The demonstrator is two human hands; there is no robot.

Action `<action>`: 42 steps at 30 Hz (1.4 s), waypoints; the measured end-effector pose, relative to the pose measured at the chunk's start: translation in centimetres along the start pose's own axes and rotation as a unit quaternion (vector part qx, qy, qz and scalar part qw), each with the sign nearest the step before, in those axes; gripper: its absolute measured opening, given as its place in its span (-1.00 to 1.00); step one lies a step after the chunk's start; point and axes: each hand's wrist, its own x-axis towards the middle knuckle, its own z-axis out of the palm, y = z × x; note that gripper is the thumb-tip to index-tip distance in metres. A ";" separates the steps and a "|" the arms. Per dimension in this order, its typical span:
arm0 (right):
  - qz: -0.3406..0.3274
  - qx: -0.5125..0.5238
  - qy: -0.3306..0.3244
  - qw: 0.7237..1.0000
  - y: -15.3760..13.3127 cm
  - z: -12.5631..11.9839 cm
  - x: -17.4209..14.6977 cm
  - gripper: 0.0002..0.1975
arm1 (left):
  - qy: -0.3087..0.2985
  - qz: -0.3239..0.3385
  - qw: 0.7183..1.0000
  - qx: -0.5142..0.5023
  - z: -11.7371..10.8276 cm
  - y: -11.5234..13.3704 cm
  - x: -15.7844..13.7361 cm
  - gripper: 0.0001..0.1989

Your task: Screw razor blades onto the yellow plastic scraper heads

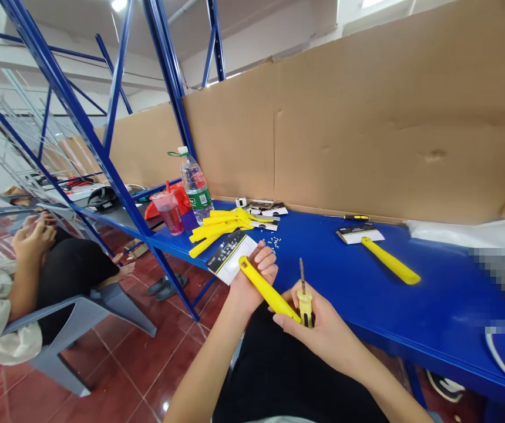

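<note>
My right hand (318, 326) is closed around a screwdriver (305, 305) with a pale yellow and black handle, its dark shaft pointing up. The same hand's thumb and fingers grip the lower end of a flat yellow plastic handle (270, 292). That handle slants up to the left across the wrist and palm of my left hand (255, 282), its holed end uppermost. The left fingers are curled in; whatever they hold is hidden. A black-and-white printed card (231, 257) shows beside the left wrist, partly covered by it and by the yellow handle.
On the blue table (323, 258) lie a pile of yellow handles (219, 226), another carded yellow handle (391, 261) and a black-and-yellow tool (356, 217). A water bottle (197, 191) and red drink cup (171, 214) stand left. A seated person (36, 252) is far left.
</note>
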 end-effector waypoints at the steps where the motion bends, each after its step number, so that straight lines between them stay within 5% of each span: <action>1: 0.003 0.010 0.008 1.000 0.1 -0.1 0.0 -0.61 | 0.027 -0.012 1.000 0.000 -0.1 -0.1 0.3 -0.89; 6: -0.001 0.064 0.101 0.993 0.3 -1.8 0.6 -0.50 | 0.086 0.001 0.996 0.031 -0.5 -1.0 1.3 -0.77; 12: -0.022 -0.058 0.195 0.979 0.8 -4.2 1.0 -0.47 | 0.020 -0.013 0.998 0.060 0.6 -2.1 0.4 -0.55; 19: -0.041 -0.135 0.177 0.974 1.5 -4.7 1.4 -0.58 | -0.011 0.156 0.962 0.223 1.1 -2.2 -0.4 -0.44; 28: 0.012 0.036 0.100 0.994 1.3 -3.0 1.5 -0.43 | -0.006 0.253 0.930 0.265 1.2 -2.4 -1.3 -0.32; 31: 0.025 0.155 0.013 0.988 0.4 -2.4 1.2 -0.43 | -0.016 0.230 0.952 0.199 1.6 -1.9 -1.3 -0.46; 34: 0.039 0.194 -0.010 0.980 0.1 -1.5 0.8 -0.39 | -0.015 0.140 0.986 0.088 1.7 -1.1 -1.2 -0.79; 42: -0.032 -0.036 0.098 0.994 1.3 0.7 0.4 -0.58 | -0.060 0.066 0.995 -0.039 0.5 -0.2 -1.2 -0.79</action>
